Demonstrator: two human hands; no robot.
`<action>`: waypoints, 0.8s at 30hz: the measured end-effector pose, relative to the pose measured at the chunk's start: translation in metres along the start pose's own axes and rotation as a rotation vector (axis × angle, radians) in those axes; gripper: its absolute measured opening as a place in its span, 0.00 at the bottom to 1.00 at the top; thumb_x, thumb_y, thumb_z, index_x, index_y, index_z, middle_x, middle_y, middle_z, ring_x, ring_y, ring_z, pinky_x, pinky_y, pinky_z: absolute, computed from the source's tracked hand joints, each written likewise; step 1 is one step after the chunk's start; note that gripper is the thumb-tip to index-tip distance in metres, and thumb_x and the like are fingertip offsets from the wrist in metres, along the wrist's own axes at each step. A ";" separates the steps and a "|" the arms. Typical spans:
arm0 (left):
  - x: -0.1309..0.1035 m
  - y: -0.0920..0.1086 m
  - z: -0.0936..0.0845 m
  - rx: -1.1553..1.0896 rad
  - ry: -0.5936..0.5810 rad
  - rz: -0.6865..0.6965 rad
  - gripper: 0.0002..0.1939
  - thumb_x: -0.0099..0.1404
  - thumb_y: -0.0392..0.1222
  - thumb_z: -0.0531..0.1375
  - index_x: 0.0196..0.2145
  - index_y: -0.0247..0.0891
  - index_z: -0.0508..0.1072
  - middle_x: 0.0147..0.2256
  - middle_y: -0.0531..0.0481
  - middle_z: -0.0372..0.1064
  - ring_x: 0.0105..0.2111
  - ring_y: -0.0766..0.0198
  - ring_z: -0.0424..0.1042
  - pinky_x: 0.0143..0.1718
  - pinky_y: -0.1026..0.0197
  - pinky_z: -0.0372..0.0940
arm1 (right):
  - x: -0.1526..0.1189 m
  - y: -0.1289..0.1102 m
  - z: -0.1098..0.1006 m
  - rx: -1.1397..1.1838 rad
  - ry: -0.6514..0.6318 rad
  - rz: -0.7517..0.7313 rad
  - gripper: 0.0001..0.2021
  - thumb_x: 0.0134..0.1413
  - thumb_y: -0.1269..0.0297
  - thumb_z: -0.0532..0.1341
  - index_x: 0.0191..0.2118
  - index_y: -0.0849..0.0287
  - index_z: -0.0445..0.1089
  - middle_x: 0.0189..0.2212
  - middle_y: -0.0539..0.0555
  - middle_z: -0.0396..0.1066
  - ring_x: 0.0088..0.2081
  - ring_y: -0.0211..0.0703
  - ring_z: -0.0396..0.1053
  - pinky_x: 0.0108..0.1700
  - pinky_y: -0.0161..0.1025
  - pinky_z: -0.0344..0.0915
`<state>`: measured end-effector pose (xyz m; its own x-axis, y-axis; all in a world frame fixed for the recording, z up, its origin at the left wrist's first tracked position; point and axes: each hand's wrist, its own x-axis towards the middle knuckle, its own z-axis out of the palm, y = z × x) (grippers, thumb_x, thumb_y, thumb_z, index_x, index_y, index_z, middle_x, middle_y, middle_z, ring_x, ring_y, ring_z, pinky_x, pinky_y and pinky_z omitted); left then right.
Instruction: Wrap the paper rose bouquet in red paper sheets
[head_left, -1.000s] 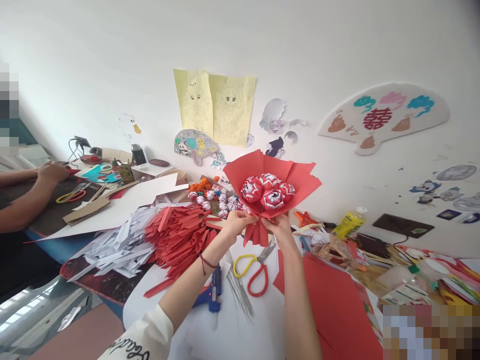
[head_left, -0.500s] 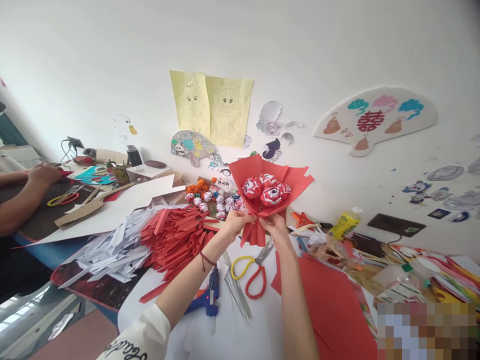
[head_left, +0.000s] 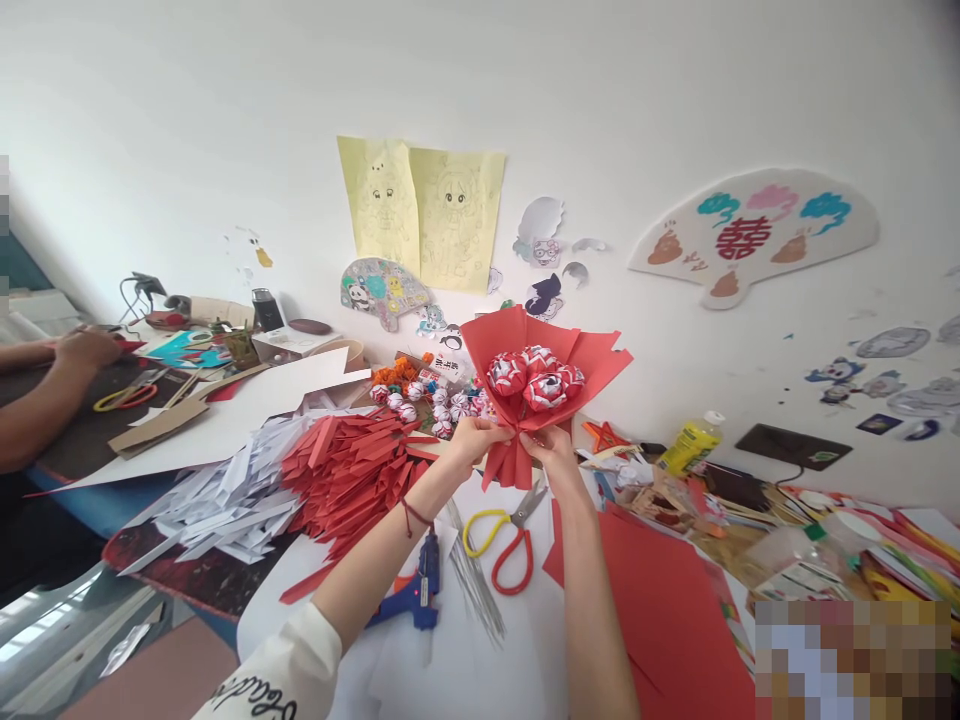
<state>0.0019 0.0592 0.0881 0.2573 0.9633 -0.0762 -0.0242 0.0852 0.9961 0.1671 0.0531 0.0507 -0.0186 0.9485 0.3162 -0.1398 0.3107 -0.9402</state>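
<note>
A bouquet of paper flowers (head_left: 547, 388), red and white and ball-shaped, stands upright in a pleated red paper wrapper (head_left: 592, 362). Both hands pinch the wrapper at its gathered waist: my left hand (head_left: 480, 440) from the left, my right hand (head_left: 551, 447) from the right. The pleats flare out below the fingers. Under the hands lie scissors (head_left: 511, 560) with one yellow and one red handle, blades partly apart. Thin wires (head_left: 476, 580) and a blue glue gun (head_left: 420, 590) rest on white paper beneath my left forearm.
Piles of red paper strips (head_left: 349, 470) and white paper strips (head_left: 232, 500) spread at left. Red sheets (head_left: 652, 600) lie at right, near a yellow bottle (head_left: 691, 445) and craft clutter. Another person's hand (head_left: 90, 348) works at far left. The wall (head_left: 600, 90) rises close behind.
The bouquet has shifted very slightly to the right, with its wrapper spread a touch more that way. Both hands keep their pinch at the waist.
</note>
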 end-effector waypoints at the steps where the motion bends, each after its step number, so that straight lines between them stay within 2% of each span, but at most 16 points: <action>1: 0.000 0.000 0.000 0.002 0.001 0.002 0.20 0.46 0.55 0.68 0.19 0.34 0.70 0.11 0.63 0.45 0.13 0.77 0.39 0.17 0.63 0.33 | 0.000 0.000 0.000 -0.003 0.001 0.002 0.20 0.43 0.54 0.71 0.42 0.57 0.75 0.42 0.57 0.77 0.46 0.57 0.73 0.51 0.51 0.68; 9: -0.002 0.001 -0.001 0.010 0.024 0.001 0.19 0.46 0.54 0.68 0.19 0.34 0.70 0.12 0.63 0.46 0.13 0.77 0.39 0.18 0.63 0.32 | 0.000 -0.002 0.003 0.006 -0.010 0.000 0.20 0.42 0.54 0.71 0.42 0.56 0.75 0.43 0.56 0.77 0.48 0.57 0.73 0.54 0.52 0.66; 18: -0.002 0.002 0.002 -0.002 0.015 0.013 0.20 0.45 0.55 0.69 0.20 0.34 0.71 0.12 0.63 0.48 0.13 0.78 0.40 0.17 0.64 0.33 | -0.001 -0.003 0.000 -0.016 0.005 0.003 0.21 0.45 0.52 0.70 0.44 0.56 0.74 0.44 0.57 0.77 0.48 0.58 0.73 0.52 0.52 0.67; 24: -0.002 0.002 0.001 0.003 0.019 0.010 0.20 0.45 0.55 0.69 0.19 0.34 0.71 0.11 0.64 0.44 0.14 0.78 0.38 0.17 0.64 0.32 | 0.000 -0.004 0.001 -0.034 0.007 -0.013 0.22 0.44 0.51 0.70 0.44 0.57 0.75 0.44 0.57 0.77 0.49 0.58 0.72 0.52 0.52 0.66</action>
<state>0.0024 0.0575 0.0900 0.2391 0.9687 -0.0674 -0.0238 0.0752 0.9969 0.1671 0.0519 0.0546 -0.0097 0.9448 0.3274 -0.1066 0.3246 -0.9398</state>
